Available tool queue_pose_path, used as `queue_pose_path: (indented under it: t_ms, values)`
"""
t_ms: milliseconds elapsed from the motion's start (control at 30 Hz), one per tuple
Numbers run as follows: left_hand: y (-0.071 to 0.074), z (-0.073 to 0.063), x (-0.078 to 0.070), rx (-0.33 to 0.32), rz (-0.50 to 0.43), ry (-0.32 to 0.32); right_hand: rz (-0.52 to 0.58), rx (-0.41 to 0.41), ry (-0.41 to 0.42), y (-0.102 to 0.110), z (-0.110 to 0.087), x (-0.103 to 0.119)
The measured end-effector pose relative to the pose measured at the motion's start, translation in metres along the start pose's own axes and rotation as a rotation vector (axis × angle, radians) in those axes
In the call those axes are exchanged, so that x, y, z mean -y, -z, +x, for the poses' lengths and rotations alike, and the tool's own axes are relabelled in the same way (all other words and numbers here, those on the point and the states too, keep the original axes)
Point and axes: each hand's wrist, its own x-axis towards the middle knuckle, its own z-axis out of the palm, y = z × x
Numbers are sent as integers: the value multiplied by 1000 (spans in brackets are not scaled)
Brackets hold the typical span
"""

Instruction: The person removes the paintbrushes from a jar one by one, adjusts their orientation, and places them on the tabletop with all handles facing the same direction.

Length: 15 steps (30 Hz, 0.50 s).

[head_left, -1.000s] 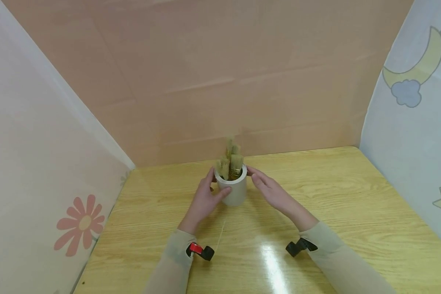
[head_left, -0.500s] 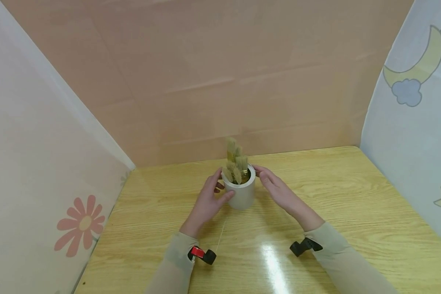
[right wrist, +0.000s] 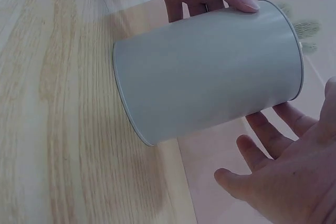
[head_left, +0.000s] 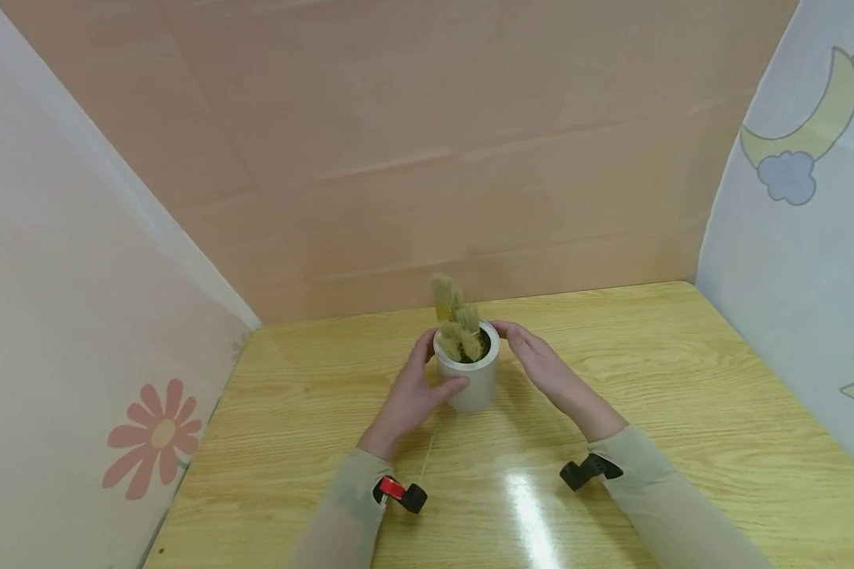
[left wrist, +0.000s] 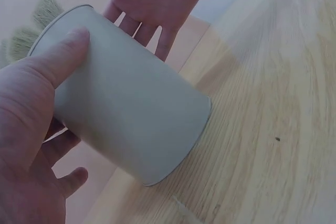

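Observation:
A pale grey cylindrical pot [head_left: 472, 393] stands near the table's middle, with several paintbrushes [head_left: 442, 297] in it, bristles upward. Some bristles lean over its left rim. My left hand [head_left: 409, 401] holds the pot from the left, its thumb pressed on the front near the rim in the left wrist view and its fingers round the back. On the other side, my right hand [head_left: 546, 378] has loosely extended fingers. Its fingertips touch the pot's side near the rim in the right wrist view, while its thumb stays off. The brush handles are hidden inside the pot.
The wooden table [head_left: 612, 371] ends at a plain pinkish backdrop [head_left: 427, 158]. Light cloth walls rise at the left, printed with a flower [head_left: 162, 433], and at the right, printed with a moon [head_left: 821, 118]. A thin pale strand [head_left: 428, 458] lies on the tabletop.
The pot has moved a little right and toward me, with both hands following. The brushes have shifted inside it, and more bristles now show at the front.

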Motion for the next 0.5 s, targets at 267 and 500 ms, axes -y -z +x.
queue_pose_path:
  t_ms: [267,500]
  values:
    - [-9,4,0,12,-48,-6,-29,-1,-9,3,1,1]
    - [-16,6,2,16,-131,-25,-10,6,-7,6,-2,-2]
